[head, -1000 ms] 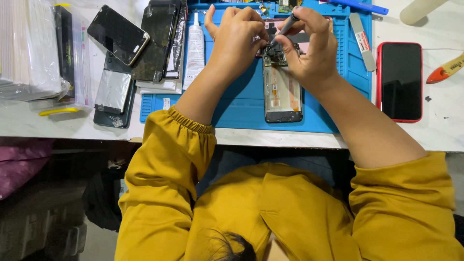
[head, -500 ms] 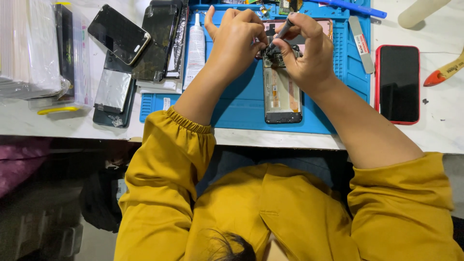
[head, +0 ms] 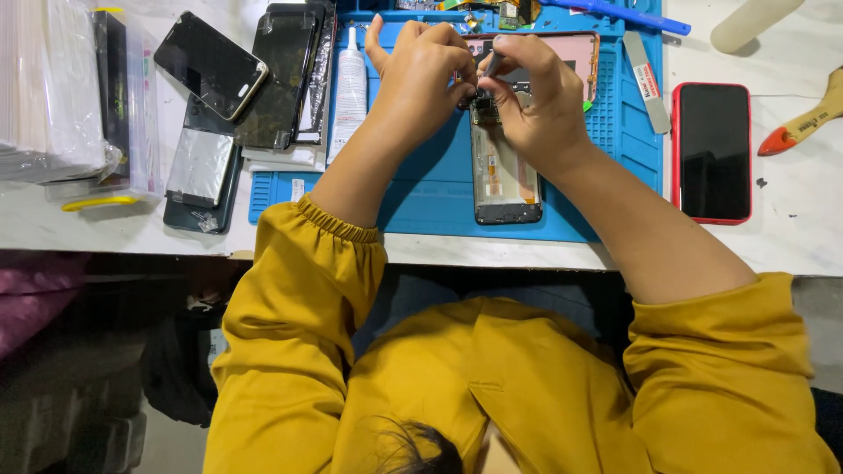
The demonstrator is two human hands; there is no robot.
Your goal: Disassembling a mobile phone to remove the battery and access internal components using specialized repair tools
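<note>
An opened phone (head: pixel 502 171) with its back off lies on a blue repair mat (head: pixel 421 189). Both hands meet over its upper end. My left hand (head: pixel 423 75) is curled, its fingertips pinching at the dark circuit area at the top of the phone. My right hand (head: pixel 537 98) grips a thin grey screwdriver (head: pixel 494 63) with its tip down on that same spot. The fingers hide the exact point of contact. A pinkish phone back cover (head: pixel 575 54) lies just behind the hands.
To the right lie a red-edged phone (head: pixel 713 151), a metal pry tool (head: pixel 647 83), a brush (head: pixel 803 125) and a blue tool (head: pixel 615 13). At left are dark phones (head: pixel 211 63), a silver battery (head: pixel 200 165), a white glue tube (head: pixel 349 92) and plastic packets (head: pixel 53 96).
The right hand has brought the screwdriver in closer to the left hand's fingers. Both hands stay over the top of the opened phone.
</note>
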